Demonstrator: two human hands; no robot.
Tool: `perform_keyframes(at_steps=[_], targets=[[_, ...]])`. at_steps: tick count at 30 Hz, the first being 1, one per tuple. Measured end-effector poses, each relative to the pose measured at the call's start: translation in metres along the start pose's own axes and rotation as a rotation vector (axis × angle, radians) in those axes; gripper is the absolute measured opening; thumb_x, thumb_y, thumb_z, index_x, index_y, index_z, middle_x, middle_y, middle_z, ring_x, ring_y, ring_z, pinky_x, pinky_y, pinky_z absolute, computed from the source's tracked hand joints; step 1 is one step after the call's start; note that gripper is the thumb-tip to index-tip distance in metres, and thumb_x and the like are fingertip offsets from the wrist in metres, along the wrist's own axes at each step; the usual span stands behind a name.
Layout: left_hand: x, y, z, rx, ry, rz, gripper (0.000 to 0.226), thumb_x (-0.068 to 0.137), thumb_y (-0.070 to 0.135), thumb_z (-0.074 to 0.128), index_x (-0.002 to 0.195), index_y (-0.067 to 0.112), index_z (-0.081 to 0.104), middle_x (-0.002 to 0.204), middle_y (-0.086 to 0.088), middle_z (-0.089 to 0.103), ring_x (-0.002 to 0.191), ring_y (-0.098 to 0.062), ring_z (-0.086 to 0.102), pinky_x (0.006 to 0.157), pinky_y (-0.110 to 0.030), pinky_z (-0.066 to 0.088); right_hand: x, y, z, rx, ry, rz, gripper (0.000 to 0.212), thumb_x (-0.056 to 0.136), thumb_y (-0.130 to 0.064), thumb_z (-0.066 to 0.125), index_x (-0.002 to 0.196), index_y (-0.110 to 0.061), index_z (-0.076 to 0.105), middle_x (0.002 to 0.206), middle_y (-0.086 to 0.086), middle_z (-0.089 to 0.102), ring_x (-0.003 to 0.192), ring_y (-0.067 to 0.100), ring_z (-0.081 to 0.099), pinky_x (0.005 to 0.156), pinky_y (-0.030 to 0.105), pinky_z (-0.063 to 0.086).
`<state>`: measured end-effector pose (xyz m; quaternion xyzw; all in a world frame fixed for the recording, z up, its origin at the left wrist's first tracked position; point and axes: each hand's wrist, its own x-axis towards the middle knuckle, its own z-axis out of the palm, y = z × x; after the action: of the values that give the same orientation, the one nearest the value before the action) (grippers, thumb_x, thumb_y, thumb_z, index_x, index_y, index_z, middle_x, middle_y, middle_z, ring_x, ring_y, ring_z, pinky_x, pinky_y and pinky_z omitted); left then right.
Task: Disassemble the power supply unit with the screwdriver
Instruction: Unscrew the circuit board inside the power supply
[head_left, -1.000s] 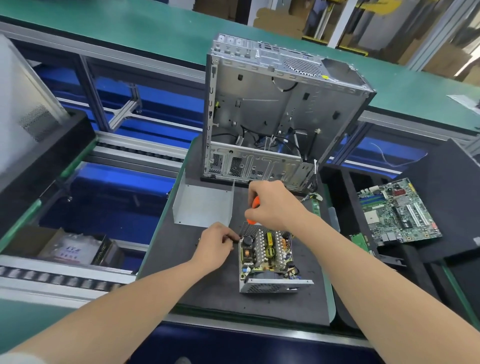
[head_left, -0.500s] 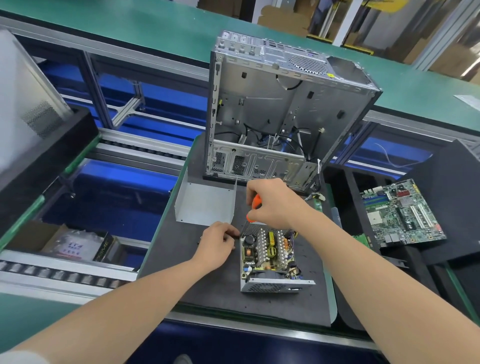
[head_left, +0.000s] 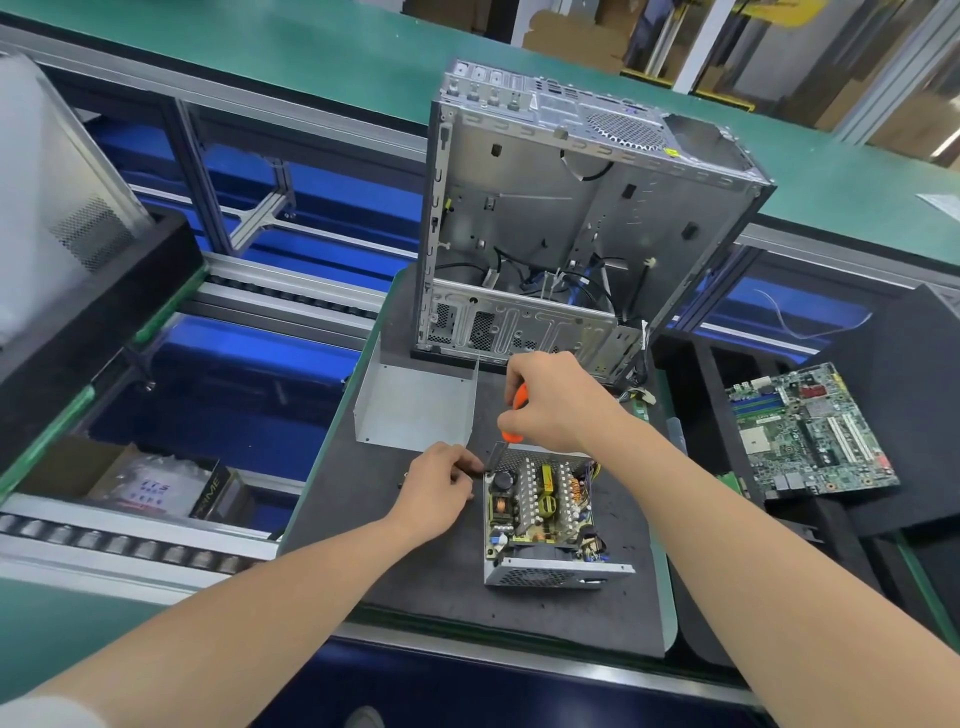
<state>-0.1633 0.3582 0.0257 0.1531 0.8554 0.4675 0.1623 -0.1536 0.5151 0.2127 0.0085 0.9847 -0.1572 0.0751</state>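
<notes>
Head view: the PSU (head_left: 540, 512) sits mid-mat (head_left: 415, 582), cover (head_left: 415, 410) already off, board still inside. Right hand (head_left: 558, 402) is clamped on the screwdriver (head_left: 514, 415) at its far-left corner; left hand's (head_left: 436, 491) fingers pinch there, contents hidden.

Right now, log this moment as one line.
right hand: gripping screwdriver | left hand: steadying power supply unit corner | lid: off

Gutted computer case (head_left: 571, 218) — loose motherboard (head_left: 810, 431) well apart
</notes>
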Motion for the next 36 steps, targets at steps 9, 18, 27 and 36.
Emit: perform_keyframes(at_steps=[9, 18, 27, 36], targets=[[0.000, 0.001, 0.001, -0.016, 0.013, -0.007, 0.033, 0.097, -0.007, 0.050, 0.107, 0.015, 0.073, 0.111, 0.001, 0.064, 0.074, -0.010, 0.073, 0.073, -0.013, 0.054, -0.002, 0.001, 0.000, -0.004, -0.046, -0.045, 0.021, 0.079, -0.024, 0.077, 0.088, -0.023, 0.059, 0.090, -0.007, 0.061, 0.089, 0.020, 0.056, 0.063, 0.031, 0.045], [-0.002, 0.001, -0.001, -0.048, 0.014, 0.008, 0.035, 0.096, -0.007, 0.051, 0.104, 0.019, 0.072, 0.109, 0.002, 0.066, 0.076, -0.010, 0.073, 0.079, -0.023, 0.060, 0.004, -0.001, -0.002, -0.101, -0.127, -0.066, 0.017, 0.082, -0.025, 0.072, 0.087, -0.021, 0.056, 0.086, -0.002, 0.064, 0.086, 0.022, 0.059, 0.063, 0.033, 0.050], [0.001, 0.020, -0.015, -0.176, 0.022, 0.207, 0.054, 0.092, -0.014, 0.048, 0.125, 0.025, 0.066, 0.108, 0.012, 0.075, 0.104, 0.003, 0.070, 0.097, -0.013, 0.052, 0.012, 0.001, -0.001, -0.300, -0.155, -0.088, 0.022, 0.097, -0.035, 0.061, 0.091, -0.014, 0.057, 0.091, 0.007, 0.065, 0.081, 0.026, 0.059, 0.060, 0.034, 0.045], [0.015, 0.060, -0.044, -0.315, -0.106, 0.300, 0.028, 0.076, 0.005, 0.057, 0.090, 0.027, 0.068, 0.091, 0.011, 0.079, 0.093, -0.002, 0.075, 0.083, -0.015, 0.053, 0.017, 0.007, -0.004, -0.439, -0.232, -0.479, 0.017, 0.079, -0.005, 0.069, 0.083, -0.021, 0.064, 0.083, -0.013, 0.048, 0.080, 0.017, 0.052, 0.056, 0.024, 0.034]])
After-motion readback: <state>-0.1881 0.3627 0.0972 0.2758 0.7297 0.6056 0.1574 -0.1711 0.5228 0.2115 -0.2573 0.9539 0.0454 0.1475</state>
